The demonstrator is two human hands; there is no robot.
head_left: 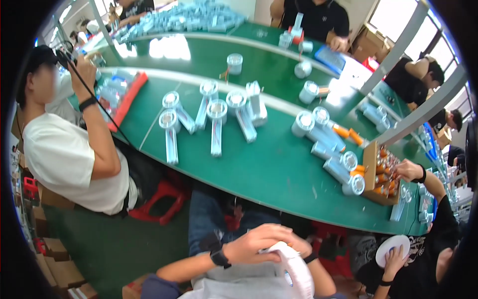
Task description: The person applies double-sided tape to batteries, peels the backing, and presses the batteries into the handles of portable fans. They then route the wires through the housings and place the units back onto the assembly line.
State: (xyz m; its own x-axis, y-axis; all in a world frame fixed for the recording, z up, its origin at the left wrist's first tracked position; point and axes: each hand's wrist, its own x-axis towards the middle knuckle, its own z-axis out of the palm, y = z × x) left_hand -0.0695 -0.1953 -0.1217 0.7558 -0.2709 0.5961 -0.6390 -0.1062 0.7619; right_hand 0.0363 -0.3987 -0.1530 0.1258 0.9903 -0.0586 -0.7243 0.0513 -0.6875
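Note:
Close to my body, below the table's near edge, both my hands are around a white, curved, ring-shaped part (297,269). My left hand (255,244) grips its upper left side, fingers bent over the top. On the far side, my right hand (299,244) is closed at its upper edge, its fingers partly hidden by the part and my left hand. The underside of the part is cut off by the lower edge of the picture. On the green table (259,174) ahead lie several pale-blue handles with round heads (216,127).
At the right, a cardboard box (369,169) holds orange cylinders; a co-worker's hand (409,170) reaches into it. That co-worker also holds a white disc (393,250). Another person (74,159) sits at the left beside a red-edged tray (128,102). A blue pile (184,21) lies far back.

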